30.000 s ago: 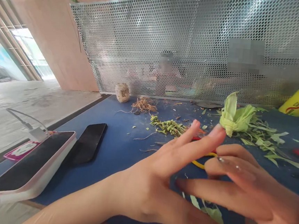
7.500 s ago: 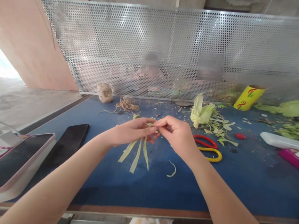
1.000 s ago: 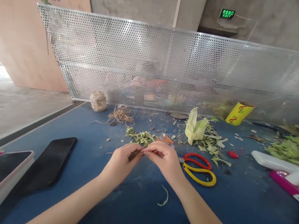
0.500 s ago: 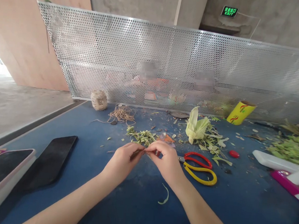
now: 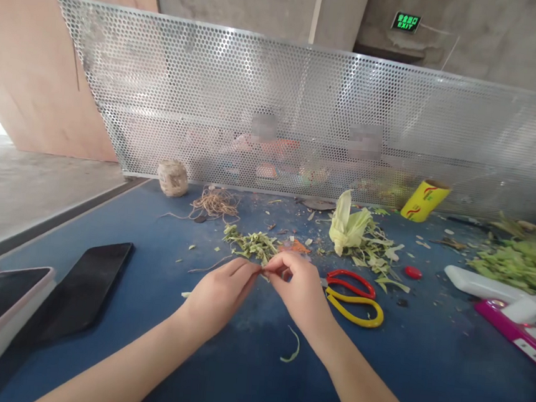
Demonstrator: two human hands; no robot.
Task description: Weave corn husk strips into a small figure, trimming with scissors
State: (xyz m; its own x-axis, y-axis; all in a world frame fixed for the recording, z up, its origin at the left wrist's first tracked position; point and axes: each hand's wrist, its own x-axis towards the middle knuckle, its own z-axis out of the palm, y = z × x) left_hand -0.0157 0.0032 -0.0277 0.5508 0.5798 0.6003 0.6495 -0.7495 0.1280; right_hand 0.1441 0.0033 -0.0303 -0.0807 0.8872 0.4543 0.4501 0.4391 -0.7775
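My left hand [image 5: 221,289] and my right hand [image 5: 298,289] meet fingertip to fingertip above the blue table, both closed in a pinch. Whatever small thing they hold is mostly hidden by the fingers. A thin brown strand [image 5: 210,265] shows just left of my left hand, and I cannot tell whether it runs into the fingers. Beyond the fingertips lies a heap of small green plant pieces [image 5: 252,243], with an orange scrap [image 5: 294,246] beside it. Scissors with one red and one yellow handle [image 5: 356,316] rest right of my right hand.
A twine ball [image 5: 173,178] and loose twine [image 5: 214,202] sit by the perforated metal screen [image 5: 261,69]. Pale leaves [image 5: 347,227], a yellow roll [image 5: 425,201] and a white-and-magenta tool [image 5: 510,328] are to the right. Phones [image 5: 82,291] lie left; a curled green strip [image 5: 293,347] lies nearer.
My hands stay pinched together while the fingers shift slightly. The thin strand and a pale bit beside my left hand show more clearly. The whole view has shifted a little.
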